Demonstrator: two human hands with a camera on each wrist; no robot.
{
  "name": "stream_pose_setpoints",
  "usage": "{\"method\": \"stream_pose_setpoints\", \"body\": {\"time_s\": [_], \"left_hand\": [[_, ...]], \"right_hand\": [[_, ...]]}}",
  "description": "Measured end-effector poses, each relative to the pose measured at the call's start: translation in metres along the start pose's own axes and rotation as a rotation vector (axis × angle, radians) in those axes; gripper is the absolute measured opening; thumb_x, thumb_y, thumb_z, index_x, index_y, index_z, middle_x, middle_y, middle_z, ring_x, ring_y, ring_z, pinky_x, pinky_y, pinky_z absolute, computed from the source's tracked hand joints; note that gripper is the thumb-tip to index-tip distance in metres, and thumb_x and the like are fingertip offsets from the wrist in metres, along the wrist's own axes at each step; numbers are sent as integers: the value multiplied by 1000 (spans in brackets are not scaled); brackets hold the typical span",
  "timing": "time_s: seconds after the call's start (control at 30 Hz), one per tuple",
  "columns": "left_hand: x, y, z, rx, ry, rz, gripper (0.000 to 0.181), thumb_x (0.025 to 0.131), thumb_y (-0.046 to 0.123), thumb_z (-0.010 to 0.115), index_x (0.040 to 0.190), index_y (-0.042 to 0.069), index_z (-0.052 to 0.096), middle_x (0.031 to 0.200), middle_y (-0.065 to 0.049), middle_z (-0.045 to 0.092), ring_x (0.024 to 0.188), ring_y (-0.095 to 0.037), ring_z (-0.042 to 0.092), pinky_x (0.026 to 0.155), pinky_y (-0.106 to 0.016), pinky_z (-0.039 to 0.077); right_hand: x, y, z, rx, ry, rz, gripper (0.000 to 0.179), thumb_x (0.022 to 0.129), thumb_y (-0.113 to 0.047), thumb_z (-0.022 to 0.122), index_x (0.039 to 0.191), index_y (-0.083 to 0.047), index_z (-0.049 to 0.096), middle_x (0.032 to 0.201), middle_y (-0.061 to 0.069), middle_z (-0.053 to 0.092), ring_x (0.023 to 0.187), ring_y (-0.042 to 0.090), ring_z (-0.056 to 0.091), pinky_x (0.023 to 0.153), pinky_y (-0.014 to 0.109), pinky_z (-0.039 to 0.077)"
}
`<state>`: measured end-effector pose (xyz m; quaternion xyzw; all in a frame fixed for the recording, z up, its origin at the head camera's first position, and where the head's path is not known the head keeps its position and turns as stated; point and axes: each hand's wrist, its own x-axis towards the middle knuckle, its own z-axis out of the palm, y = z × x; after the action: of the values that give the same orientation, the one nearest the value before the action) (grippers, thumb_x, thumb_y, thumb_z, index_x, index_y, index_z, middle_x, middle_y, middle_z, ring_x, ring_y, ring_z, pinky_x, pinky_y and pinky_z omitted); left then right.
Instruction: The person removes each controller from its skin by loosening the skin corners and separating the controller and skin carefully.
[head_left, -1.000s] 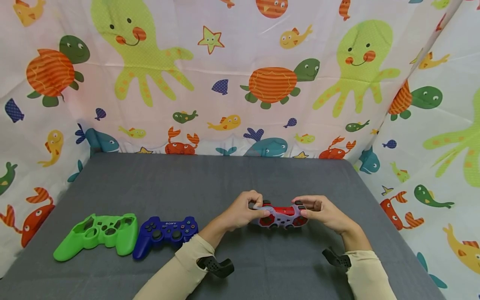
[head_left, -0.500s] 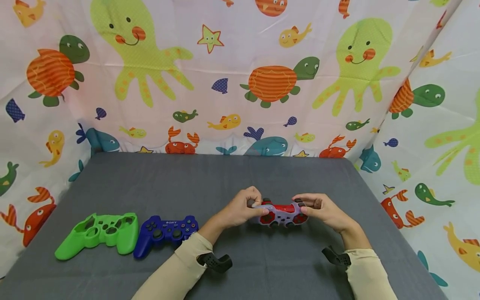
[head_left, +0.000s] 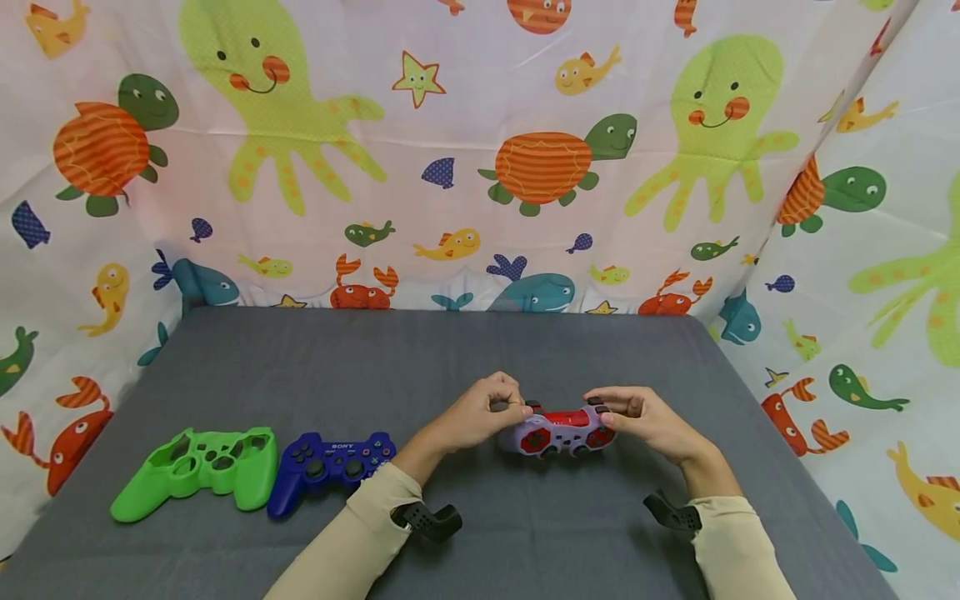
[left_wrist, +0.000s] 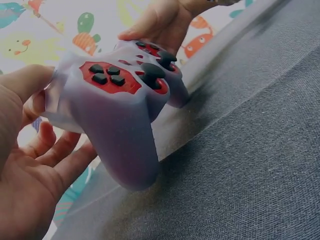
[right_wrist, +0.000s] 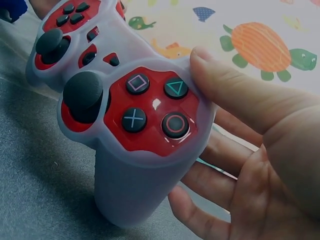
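Note:
A red game controller (head_left: 566,418) sits inside a translucent pale purple silicone cover (left_wrist: 120,140), its red button areas and black thumbsticks showing through the openings. My left hand (head_left: 480,412) pinches the cover at its left shoulder corner between thumb and index finger. In the left wrist view the other fingers (left_wrist: 75,160) are bent loosely behind the left grip. My right hand (head_left: 648,425) holds the right end, thumb (right_wrist: 225,85) on the cover's upper edge beside the triangle button and fingers behind it. The handles point down close over the grey cloth.
On the left lie an empty bright green controller cover (head_left: 206,462) and a blue Sony controller (head_left: 330,467), side by side on the grey-clothed table (head_left: 360,350). My left forearm passes close by the blue one. A sea-animal curtain (head_left: 450,125) stands behind and at the sides.
My left thumb has shifted up and back from the left button area. The cover's edge, pulled up there before, now lies round that red area. My right hand keeps its place.

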<state>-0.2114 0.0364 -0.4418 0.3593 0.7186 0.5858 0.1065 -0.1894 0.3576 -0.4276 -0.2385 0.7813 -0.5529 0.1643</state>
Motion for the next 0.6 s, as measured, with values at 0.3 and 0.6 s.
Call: {"method": "stream_pose_setpoints", "body": {"time_s": [0.3,0.6], "left_hand": [[-3,-2,-11,-17,-69,-25,23,98,11,65,80,6,51,102,-6,46,101,-17,46,80,-30,43],[-3,-4,-10,-26,-123,-58,12,102,13,60,95,4,56,92,-3,54,84,-10,55,76,-24,45]], "right_hand": [[2,1,-1,-54,55,-3,39,102,-4,55,137,12,51,103,-8,77,87,4,70,81,25,57],[3,-7,6,-62,63,41,42,103,-8,55,141,11,49,104,-7,77,90,8,71,85,25,57]]}}
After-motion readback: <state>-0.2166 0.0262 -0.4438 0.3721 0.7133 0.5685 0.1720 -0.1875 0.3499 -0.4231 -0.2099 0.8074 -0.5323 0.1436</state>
